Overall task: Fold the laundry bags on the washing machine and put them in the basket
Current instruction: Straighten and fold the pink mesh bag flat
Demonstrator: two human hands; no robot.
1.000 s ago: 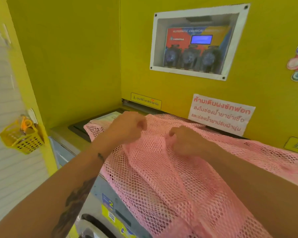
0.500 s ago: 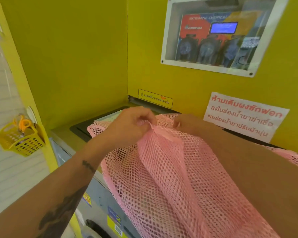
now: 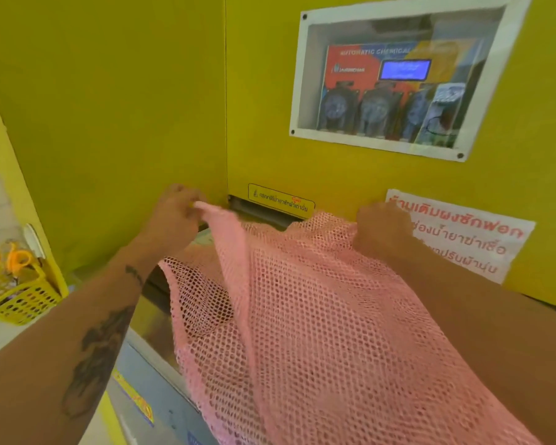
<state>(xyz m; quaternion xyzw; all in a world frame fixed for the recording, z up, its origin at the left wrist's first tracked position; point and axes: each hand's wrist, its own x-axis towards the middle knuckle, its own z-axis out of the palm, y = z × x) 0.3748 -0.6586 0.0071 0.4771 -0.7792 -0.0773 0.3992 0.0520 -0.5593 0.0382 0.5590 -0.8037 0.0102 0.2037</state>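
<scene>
1. The left hand (image 3: 174, 216) pinches one top corner of the pink mesh laundry bag (image 3: 302, 316), its fingers (image 3: 193, 205) clenched on the edge of the net, up near the back left corner of the washing machine (image 3: 151, 319).
2. The right hand (image 3: 381, 229) grips the other top corner, fingers curled into the mesh, in front of the white notice (image 3: 482, 239) on the yellow wall (image 3: 109, 107).
3. The bag hangs between the two hands, its top edge sagging a little in the middle. The rest of it drapes down over the machine's top and past its front edge toward the camera. Whether a second bag lies underneath cannot be told.
4. The step in hand looks like spreading the bag out by its top edge, the opening move of the first fold; no fold is made yet.
5. The next move probably calls for pulling the top edge taut, then bringing one corner over to meet the other, so the slack net halves evenly instead of bunching.
6. A small yellow basket (image 3: 16, 297) hangs at the far left, well apart from the bag; it already holds some orange item, and whether it is the task's basket is unclear.
</scene>
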